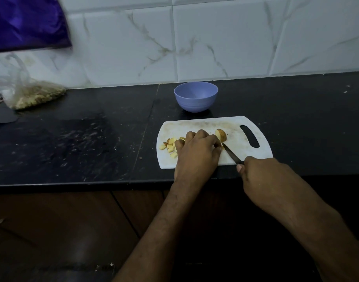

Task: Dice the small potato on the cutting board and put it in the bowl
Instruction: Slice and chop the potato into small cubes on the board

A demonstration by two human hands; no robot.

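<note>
From the head view, a white plastic cutting board (243, 143) with a handle slot lies on the black stone counter (72, 139). The left hand (196, 151), fingers curled, holds down the remaining chunk of small yellow potato (220, 135). The right hand (262, 176) grips a dark-bladed knife (231, 153), its tip at the potato. A pile of diced potato pieces (169, 147) sits on the board's left side. Just behind the board stands a round lavender plastic bowl (195, 96), nothing visible inside it. Far left, a clear plastic bag (32, 94) holds brownish bits.
</note>
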